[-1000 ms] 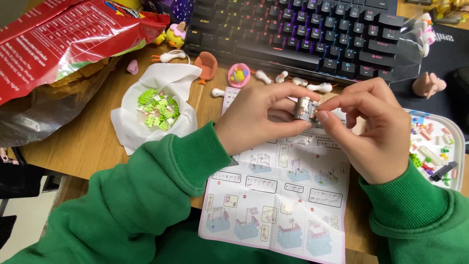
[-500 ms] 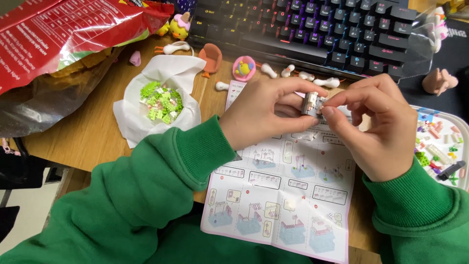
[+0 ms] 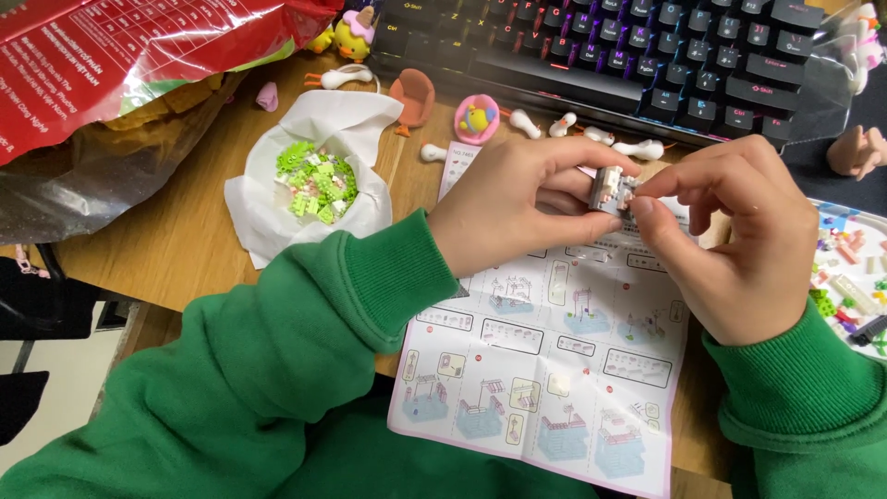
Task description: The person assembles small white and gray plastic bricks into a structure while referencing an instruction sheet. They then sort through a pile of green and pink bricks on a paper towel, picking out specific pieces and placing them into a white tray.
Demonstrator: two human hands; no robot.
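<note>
Both hands pinching a small brick model

The left hand [image 3: 517, 203] and right hand [image 3: 739, 240] are gripping a small grey-white brick model [image 3: 612, 191], fingers clamped on it, above the instruction sheet [image 3: 545, 370], near the keyboard [image 3: 665, 55]. A white bag of green bricks [image 3: 314, 180] is lying left of them.

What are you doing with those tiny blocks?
A person in a green sweater holds a small block model between both hands, the left hand gripping it and the right hand pinching its edge. Under the hands lies an instruction sheet with building pictures. A white bag of green bricks sits open on the wooden desk, near a keyboard.
</note>
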